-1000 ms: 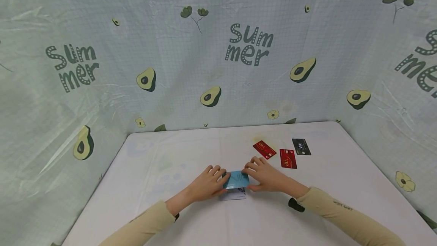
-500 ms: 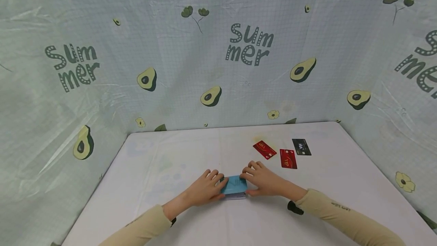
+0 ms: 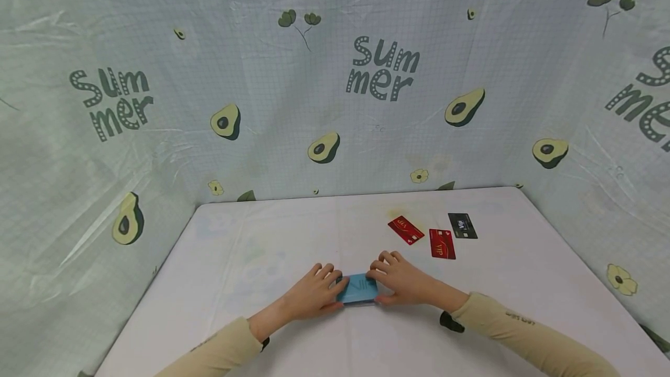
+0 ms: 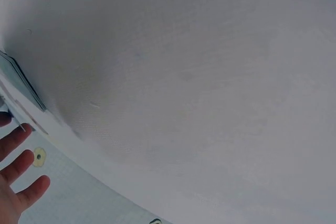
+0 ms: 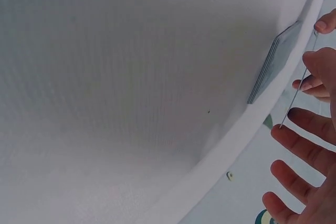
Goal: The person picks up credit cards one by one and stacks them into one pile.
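A blue card (image 3: 358, 288) spans the gap between my two hands, over a small stack of cards (image 5: 270, 69) lying on the white table. My left hand (image 3: 314, 293) pinches the card's left end between thumb and fingers. At the other end, my right hand (image 3: 402, 279) grips it by the edges. The right wrist view shows the card edge-on, raised a little above the stack, with fingertips (image 5: 294, 113) against it. From the head, the blue card hides nearly all of the stack; only a thin strip shows along its near edge.
Two red VIP cards, one tilted (image 3: 405, 230) and one more upright (image 3: 442, 244), lie beyond my right hand. A black VIP card (image 3: 463, 226) lies to their right. A patterned curtain (image 3: 387, 150) rises behind the white table (image 3: 262, 231).
Both hands have brought the blue card toward me and slightly left, so it now covers nearly all of the stack beneath. The red and black cards stay where they were.
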Demonstrator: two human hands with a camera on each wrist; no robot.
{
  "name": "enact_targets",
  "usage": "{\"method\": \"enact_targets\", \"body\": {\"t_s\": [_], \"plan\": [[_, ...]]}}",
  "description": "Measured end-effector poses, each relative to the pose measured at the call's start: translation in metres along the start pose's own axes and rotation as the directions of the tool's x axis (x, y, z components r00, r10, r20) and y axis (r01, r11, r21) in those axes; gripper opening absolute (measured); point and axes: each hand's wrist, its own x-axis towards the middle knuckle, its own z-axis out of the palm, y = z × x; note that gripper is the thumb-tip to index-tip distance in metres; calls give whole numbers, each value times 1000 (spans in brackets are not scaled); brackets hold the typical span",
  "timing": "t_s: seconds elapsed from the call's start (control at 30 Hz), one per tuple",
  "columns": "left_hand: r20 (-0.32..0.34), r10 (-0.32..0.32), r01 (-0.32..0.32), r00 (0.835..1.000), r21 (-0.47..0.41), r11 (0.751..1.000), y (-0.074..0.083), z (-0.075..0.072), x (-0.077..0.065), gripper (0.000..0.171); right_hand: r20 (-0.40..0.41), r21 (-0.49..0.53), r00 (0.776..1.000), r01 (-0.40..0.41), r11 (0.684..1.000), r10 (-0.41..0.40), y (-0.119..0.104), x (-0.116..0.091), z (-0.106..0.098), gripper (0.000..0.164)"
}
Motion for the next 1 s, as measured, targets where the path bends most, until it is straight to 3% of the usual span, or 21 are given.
{"method": "enact_targets", "body": {"t_s": [0.6, 1.0], "plan": [[44, 19, -18, 999, -16, 1000, 3, -1, -2, 48, -6, -10, 1000, 19, 1000, -19, -3, -1, 8, 45], [71, 27, -24, 997, -50, 998, 3, -1, -2, 47, 45, 11, 999, 7, 1000, -7, -6, 0, 8, 45]]}}
